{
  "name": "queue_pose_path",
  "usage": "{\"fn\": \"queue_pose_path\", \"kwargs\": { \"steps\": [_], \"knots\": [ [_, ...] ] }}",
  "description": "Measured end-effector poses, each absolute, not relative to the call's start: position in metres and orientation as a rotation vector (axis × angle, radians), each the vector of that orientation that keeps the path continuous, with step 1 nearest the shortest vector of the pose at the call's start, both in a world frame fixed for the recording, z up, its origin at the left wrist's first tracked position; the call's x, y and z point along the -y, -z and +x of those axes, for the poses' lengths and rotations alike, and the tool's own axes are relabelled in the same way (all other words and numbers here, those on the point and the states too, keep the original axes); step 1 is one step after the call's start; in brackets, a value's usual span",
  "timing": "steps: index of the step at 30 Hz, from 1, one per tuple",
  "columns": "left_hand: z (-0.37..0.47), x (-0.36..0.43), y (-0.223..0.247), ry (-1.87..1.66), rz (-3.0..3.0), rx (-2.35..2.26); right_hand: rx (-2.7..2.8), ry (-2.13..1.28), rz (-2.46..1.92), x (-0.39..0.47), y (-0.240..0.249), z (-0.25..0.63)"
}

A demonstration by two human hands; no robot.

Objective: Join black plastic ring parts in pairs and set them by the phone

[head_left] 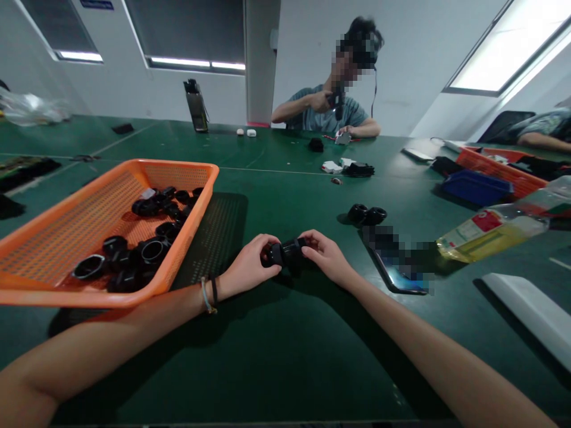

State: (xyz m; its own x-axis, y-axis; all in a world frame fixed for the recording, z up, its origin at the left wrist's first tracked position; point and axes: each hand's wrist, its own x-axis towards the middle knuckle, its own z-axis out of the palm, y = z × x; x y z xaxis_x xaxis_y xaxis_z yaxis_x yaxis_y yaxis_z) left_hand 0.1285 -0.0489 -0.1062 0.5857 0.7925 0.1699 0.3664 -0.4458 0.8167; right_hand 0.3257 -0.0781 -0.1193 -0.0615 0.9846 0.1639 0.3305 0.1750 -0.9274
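Observation:
Between my two hands, just above the green table (285,356), is a black cylindrical fitting (288,252) with a ridged band, lying on its side. My left hand (255,261) grips its left end between thumb and fingers. At the right end, the thumb and fingertips of my right hand (325,255) close on it. Whether it is one piece or two joined parts cannot be made out. To my left, an orange basket (196,223) holds several loose black round fittings (125,255), some showing open ring ends. Another pair of black fittings (366,214) stands beyond my right hand.
Right of my hands lie a phone (404,282), a bottle of yellow liquid (491,235) on its side and a white block (535,315). Farther right are a blue bin (477,187) and an orange tray (526,181). Across the table, a person (330,113) holds a dark tool.

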Motion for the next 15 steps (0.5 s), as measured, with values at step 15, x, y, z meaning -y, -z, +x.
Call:
{"fn": "queue_pose_path", "kwargs": {
  "steps": [15],
  "knots": [
    [0.1274,0.0486,0.1096,-0.684,2.052,-0.919,1.603,-1.004,-1.256,0.0804,0.1155,0.3271]
  ]
}}
